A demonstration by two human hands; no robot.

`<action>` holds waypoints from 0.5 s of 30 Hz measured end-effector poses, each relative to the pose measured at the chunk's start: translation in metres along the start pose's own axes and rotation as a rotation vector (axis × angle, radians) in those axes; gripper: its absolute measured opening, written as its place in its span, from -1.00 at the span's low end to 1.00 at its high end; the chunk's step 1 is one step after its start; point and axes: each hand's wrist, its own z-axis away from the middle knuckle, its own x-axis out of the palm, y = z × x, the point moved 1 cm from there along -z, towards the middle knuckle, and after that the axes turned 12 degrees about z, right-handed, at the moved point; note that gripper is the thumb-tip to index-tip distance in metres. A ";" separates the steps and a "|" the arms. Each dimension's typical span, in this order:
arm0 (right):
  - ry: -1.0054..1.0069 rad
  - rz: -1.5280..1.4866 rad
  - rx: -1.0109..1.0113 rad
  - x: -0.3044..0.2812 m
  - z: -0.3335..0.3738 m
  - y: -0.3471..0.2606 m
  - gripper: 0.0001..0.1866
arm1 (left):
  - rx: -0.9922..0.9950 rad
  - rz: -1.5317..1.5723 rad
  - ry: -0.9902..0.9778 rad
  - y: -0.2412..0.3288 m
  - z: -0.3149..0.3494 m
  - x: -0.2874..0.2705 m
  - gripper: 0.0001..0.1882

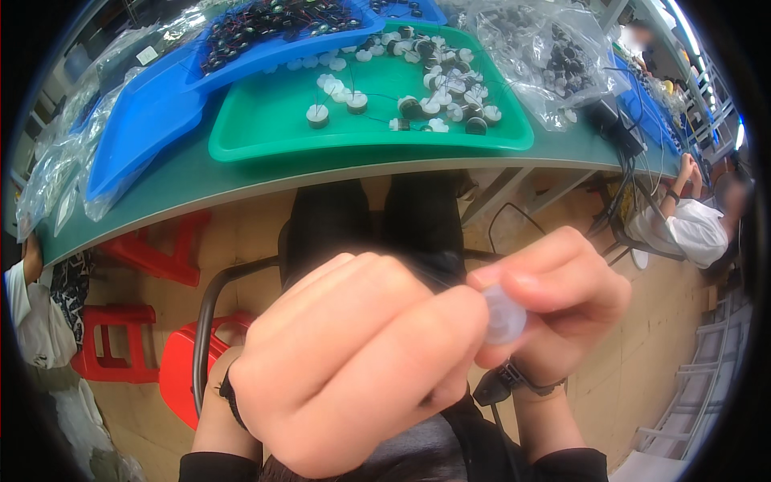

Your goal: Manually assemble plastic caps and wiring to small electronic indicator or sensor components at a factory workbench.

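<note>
Close in front of me, my right hand (570,301) pinches a small round piece of translucent whitish plastic (505,316) between thumb and fingers. My left hand (361,353) is closed, its curled fingertips meeting the left edge of that piece. What the left fingers grip, if anything, is hidden behind the knuckles. Beyond the hands, a green tray (265,145) on the table holds several small round parts (318,116) with white plastic tops, dark bodies and thin wires.
Blue trays (144,136) stand left and behind, one holding a heap of dark wired parts (273,32). A clear plastic bag (554,64) of parts lies right. Red stools (120,341) stand on the floor at left. Other people (695,225) sit at the table's right and left.
</note>
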 end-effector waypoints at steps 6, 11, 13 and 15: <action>0.010 0.019 -0.018 0.002 0.001 0.002 -0.58 | -0.026 0.033 0.034 -0.002 0.003 -0.001 -0.78; 0.024 0.039 -0.029 -0.001 0.001 0.001 -0.58 | -0.022 0.038 0.066 -0.001 0.000 0.005 -0.77; 0.011 0.017 -0.011 0.001 0.001 0.000 -0.58 | -0.034 0.020 0.071 0.001 0.001 0.002 -0.76; 0.008 0.020 -0.013 0.001 0.001 0.000 -0.58 | -0.048 0.010 0.045 0.003 0.000 0.000 -0.75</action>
